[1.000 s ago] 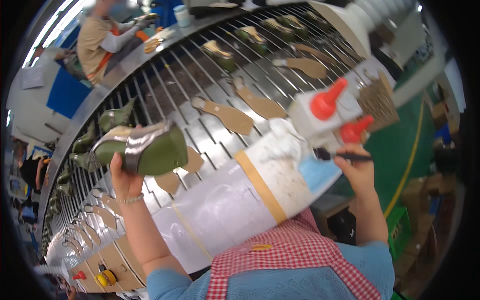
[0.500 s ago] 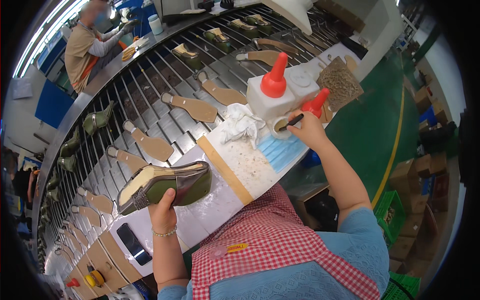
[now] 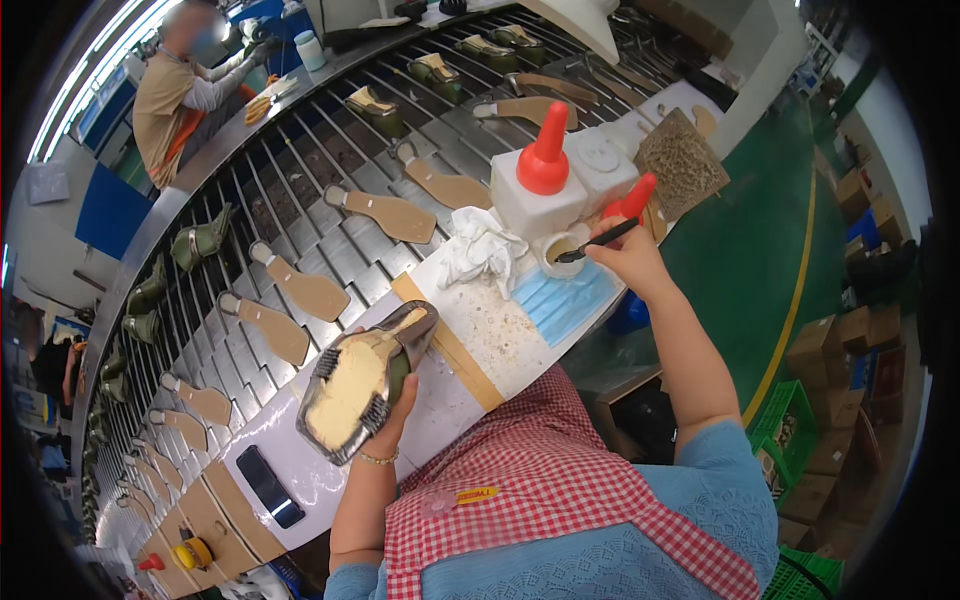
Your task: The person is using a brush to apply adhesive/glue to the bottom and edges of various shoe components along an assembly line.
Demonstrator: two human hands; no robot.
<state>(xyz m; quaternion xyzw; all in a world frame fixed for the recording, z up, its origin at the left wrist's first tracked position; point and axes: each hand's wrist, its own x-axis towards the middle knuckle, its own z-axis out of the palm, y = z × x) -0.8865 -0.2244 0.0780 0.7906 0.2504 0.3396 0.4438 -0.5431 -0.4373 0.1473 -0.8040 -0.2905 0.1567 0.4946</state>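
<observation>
My left hand [image 3: 398, 415] is closed around a dark green shoe upper on a last [image 3: 350, 392], gripping its near side. The pale yellow underside faces up, with ribbed black strips at both edges; the fingers beneath are hidden. Between the fingers of my right hand [image 3: 637, 262] is a slim black brush [image 3: 608, 236], tilted down. Its tip is over the mouth of a small white jar [image 3: 543, 258], beside crumpled white tissue [image 3: 482, 250] and a blue face mask [image 3: 562, 303].
White square bottles with red nozzles [image 3: 540, 200] stand behind the jar. Tan insoles [image 3: 385, 215] and green shoe uppers [image 3: 200, 240] lie along the metal roller conveyor. A phone [image 3: 268, 487] rests at the left. Across the conveyor, a person [image 3: 180, 90] works.
My left hand has turned the shoe upper from its side to underside up and brought it slightly rightward. My right hand has raised the brush, so more of it shows above the jar.
</observation>
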